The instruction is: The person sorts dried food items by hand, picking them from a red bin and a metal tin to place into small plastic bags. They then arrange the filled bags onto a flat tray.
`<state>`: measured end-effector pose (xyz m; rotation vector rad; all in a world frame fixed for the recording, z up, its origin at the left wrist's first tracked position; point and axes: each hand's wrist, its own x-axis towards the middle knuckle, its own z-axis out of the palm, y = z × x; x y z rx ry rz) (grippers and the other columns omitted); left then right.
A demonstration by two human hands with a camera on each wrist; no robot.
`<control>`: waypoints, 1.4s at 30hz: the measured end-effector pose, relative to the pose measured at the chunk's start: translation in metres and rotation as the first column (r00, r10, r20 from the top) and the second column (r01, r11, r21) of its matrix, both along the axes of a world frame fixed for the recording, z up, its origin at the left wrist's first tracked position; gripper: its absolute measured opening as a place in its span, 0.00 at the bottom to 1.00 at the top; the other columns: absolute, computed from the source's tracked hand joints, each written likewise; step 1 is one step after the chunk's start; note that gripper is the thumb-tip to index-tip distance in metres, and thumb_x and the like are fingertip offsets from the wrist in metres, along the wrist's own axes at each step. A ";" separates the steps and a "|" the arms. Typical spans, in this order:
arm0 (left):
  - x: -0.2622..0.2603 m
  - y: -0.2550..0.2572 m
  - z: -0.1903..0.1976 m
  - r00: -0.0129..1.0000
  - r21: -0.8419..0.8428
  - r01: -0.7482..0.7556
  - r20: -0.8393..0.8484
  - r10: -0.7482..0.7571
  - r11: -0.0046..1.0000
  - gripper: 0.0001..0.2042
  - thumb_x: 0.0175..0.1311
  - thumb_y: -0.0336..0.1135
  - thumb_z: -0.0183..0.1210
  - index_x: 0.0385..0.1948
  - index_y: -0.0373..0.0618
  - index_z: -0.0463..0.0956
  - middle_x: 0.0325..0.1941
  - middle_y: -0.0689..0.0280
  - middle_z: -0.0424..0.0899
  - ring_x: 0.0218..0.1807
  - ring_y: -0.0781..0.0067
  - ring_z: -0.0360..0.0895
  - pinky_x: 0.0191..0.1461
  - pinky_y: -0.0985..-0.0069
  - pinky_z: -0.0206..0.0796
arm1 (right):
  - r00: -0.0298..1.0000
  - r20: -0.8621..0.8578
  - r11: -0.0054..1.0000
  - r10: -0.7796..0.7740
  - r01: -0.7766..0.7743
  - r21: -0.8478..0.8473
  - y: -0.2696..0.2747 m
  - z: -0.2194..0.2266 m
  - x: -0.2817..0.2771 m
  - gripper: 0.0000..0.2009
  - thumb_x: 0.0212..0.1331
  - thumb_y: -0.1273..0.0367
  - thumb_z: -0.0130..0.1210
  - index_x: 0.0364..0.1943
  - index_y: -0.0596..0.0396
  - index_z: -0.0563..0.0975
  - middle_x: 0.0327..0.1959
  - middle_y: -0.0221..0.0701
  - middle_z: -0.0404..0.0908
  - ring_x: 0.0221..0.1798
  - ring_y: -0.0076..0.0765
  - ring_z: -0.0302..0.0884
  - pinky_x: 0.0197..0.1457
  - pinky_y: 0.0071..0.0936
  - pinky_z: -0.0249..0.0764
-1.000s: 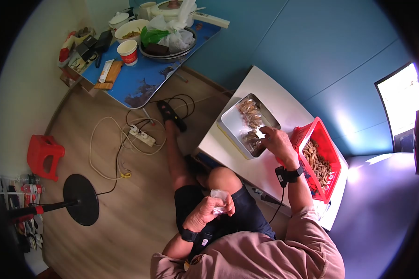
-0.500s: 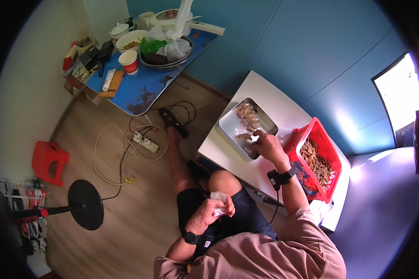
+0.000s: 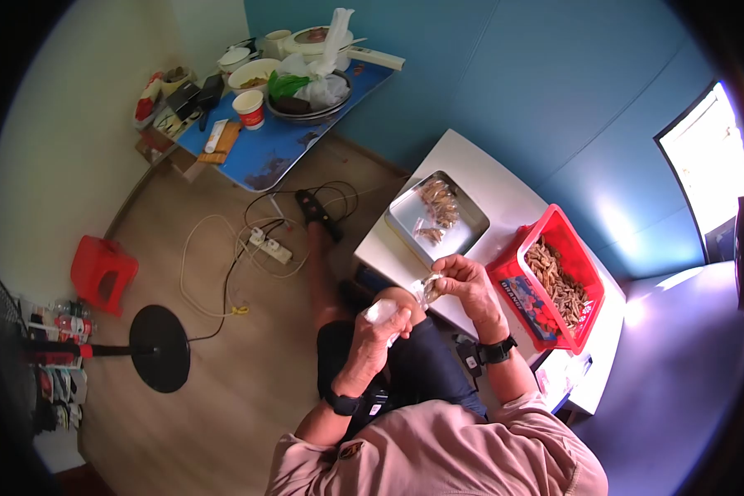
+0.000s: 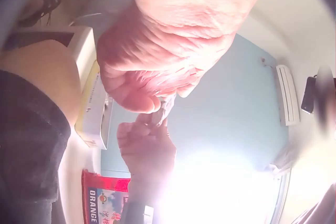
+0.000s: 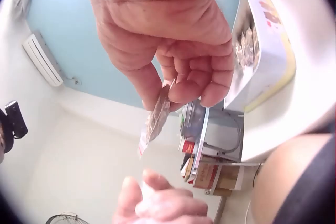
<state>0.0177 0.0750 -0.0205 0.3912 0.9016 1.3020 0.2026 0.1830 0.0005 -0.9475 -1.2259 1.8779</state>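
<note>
My right hand (image 3: pixel 471 289) pinches a small clear plastic packet (image 5: pixel 159 116) with brown pieces inside, between thumb and fingers. Close beside it, above the lap, my left hand (image 3: pixel 374 341) grips a whitish, crumpled plastic bundle (image 3: pixel 382 311). The packet's free end points toward the left hand in the right wrist view. On the white table, a shallow metal tray (image 3: pixel 465 229) holds several similar packets (image 3: pixel 440 203) and a smaller one (image 3: pixel 429 235) nearer its front. Most of the bundle is hidden behind the left hand in the left wrist view.
A red plastic basket (image 3: pixel 584 256) of loose brown pieces (image 3: pixel 556 281) stands right of the tray. At the far left, a blue table (image 3: pixel 256 161) bears a paper cup (image 3: pixel 249 111), bowls and bags. A power strip (image 3: pixel 270 245) with cables and a red stool (image 3: pixel 103 275) are on the floor.
My right hand has left the tray with a packet and come down toward the left hand. The left hand keeps its hold on the bundle. The head view has shifted slightly.
</note>
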 end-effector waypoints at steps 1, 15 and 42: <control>0.001 -0.003 0.005 0.998 0.014 -0.001 -0.055 0.002 1.000 0.10 0.59 0.37 0.65 0.33 0.41 0.79 0.24 0.67 0.79 0.26 0.78 0.75 0.32 0.82 0.66 | 1.000 -0.002 1.000 0.022 -0.022 -0.016 -0.009 -0.002 -0.003 0.14 0.56 0.73 0.64 0.45 0.61 0.76 0.36 0.31 0.83 0.38 0.25 0.80 0.45 0.22 0.75; 0.001 -0.060 0.010 0.944 0.009 -0.035 -0.328 0.037 0.999 0.11 0.61 0.39 0.60 0.32 0.39 0.79 0.27 0.69 0.80 0.26 0.84 0.73 0.32 0.83 0.66 | 0.999 0.025 0.991 0.042 -0.045 0.123 -0.069 -0.024 -0.017 0.16 0.58 0.70 0.64 0.48 0.60 0.74 0.34 0.27 0.81 0.41 0.24 0.78 0.48 0.22 0.73; 0.026 -0.052 -0.003 0.937 -0.027 0.169 -0.306 -0.169 0.985 0.10 0.58 0.40 0.66 0.28 0.44 0.80 0.22 0.69 0.80 0.22 0.84 0.71 0.24 0.87 0.56 | 0.966 0.025 0.966 0.257 -0.256 -0.034 -0.097 -0.007 0.022 0.07 0.58 0.72 0.62 0.30 0.63 0.80 0.27 0.25 0.81 0.31 0.18 0.74 0.36 0.19 0.72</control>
